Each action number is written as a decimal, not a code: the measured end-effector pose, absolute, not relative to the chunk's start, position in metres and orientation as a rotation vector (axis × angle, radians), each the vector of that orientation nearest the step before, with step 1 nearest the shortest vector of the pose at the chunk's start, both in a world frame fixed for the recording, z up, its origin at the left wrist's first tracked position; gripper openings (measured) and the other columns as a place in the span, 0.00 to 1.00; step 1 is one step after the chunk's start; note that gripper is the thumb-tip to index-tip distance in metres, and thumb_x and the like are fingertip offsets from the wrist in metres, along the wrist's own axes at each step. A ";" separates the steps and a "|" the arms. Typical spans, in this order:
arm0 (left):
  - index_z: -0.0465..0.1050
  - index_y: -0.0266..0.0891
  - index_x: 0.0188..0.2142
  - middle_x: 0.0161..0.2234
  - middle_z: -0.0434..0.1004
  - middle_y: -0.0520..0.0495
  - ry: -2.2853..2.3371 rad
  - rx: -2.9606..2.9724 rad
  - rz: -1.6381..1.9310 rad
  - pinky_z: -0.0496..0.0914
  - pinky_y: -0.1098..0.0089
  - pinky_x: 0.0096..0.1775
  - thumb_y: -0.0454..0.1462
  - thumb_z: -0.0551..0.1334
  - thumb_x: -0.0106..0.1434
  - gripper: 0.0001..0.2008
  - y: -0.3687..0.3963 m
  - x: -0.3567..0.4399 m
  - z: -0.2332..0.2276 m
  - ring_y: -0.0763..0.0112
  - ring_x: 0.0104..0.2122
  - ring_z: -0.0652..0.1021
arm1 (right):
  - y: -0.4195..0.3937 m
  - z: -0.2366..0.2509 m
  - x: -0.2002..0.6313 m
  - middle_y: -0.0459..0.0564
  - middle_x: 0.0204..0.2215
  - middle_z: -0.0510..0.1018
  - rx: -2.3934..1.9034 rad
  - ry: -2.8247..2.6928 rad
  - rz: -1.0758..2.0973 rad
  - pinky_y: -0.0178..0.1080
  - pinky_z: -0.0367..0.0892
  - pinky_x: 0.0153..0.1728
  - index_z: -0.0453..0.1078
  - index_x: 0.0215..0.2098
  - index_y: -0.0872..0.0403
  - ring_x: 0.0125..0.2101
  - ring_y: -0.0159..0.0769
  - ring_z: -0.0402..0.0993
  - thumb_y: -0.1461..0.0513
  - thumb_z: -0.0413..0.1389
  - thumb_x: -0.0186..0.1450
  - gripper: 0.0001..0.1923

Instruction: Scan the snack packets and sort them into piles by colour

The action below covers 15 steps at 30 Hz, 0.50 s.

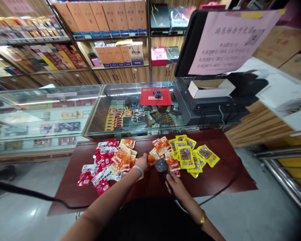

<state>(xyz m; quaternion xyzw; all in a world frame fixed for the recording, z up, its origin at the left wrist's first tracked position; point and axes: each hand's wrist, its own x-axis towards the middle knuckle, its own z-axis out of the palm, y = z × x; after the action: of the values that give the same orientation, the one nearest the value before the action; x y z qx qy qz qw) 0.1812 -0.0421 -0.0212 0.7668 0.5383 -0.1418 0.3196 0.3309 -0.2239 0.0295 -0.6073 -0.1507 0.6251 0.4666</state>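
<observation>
My left hand (141, 162) has its fingers closed on the edge of a small orange snack packet (152, 158), near the middle of the dark red table (142, 185). In my right hand (176, 184) is a black handheld barcode scanner (162, 165), its head close to that packet and showing a small blue light. Several orange packets (161, 145) lie just beyond, beside a heap of yellow packets (186, 156) on the right. Left of my left hand, more orange packets (122, 158) overlap a pile of red-and-white packets (106, 154).
Behind the table stands a glass display counter (95, 113) with a red mouse pad (146, 97) and a mouse (157, 93) on top. A monitor with a pink notice (230, 43) and a cash register (190, 107) stand at right. A cable (40, 194) crosses the left foreground.
</observation>
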 end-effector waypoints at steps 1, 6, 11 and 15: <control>0.61 0.39 0.47 0.39 0.78 0.40 1.415 1.978 -0.344 0.67 0.67 0.39 0.43 0.65 0.56 0.23 -0.048 0.175 -0.022 0.59 0.39 0.79 | -0.221 0.029 0.330 0.34 0.13 0.61 -1.480 -0.381 1.538 0.29 0.51 0.14 0.64 0.46 0.53 0.12 0.25 0.54 0.37 0.58 0.52 0.36; 0.62 0.40 0.45 0.37 0.77 0.44 1.413 1.901 -0.163 0.66 0.69 0.38 0.41 0.67 0.55 0.21 -0.070 0.154 -0.023 0.63 0.38 0.79 | -0.204 0.028 0.325 0.33 0.12 0.59 -1.377 -0.517 1.596 0.29 0.49 0.13 0.66 0.44 0.54 0.11 0.24 0.51 0.37 0.57 0.54 0.33; 0.61 0.39 0.48 0.38 0.77 0.44 1.575 1.811 -0.086 0.66 0.70 0.38 0.42 0.65 0.56 0.23 -0.067 0.134 -0.013 0.64 0.38 0.78 | -0.192 0.033 0.317 0.33 0.11 0.58 -1.341 -0.623 1.650 0.30 0.49 0.12 0.65 0.47 0.54 0.11 0.25 0.51 0.37 0.56 0.56 0.34; 0.58 0.37 0.54 0.41 0.77 0.39 1.870 1.716 0.018 0.67 0.66 0.41 0.45 0.61 0.60 0.26 -0.049 0.097 -0.001 0.59 0.41 0.78 | -0.191 0.031 0.312 0.33 0.10 0.58 -1.353 -0.673 1.685 0.30 0.48 0.13 0.65 0.47 0.54 0.10 0.25 0.52 0.38 0.55 0.57 0.34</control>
<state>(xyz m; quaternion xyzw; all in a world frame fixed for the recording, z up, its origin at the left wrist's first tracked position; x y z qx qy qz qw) 0.0972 -0.0494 -0.0011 0.6454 0.7036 0.0066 0.2972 0.3117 -0.1910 0.0307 -0.5413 -0.2692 0.6737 0.4252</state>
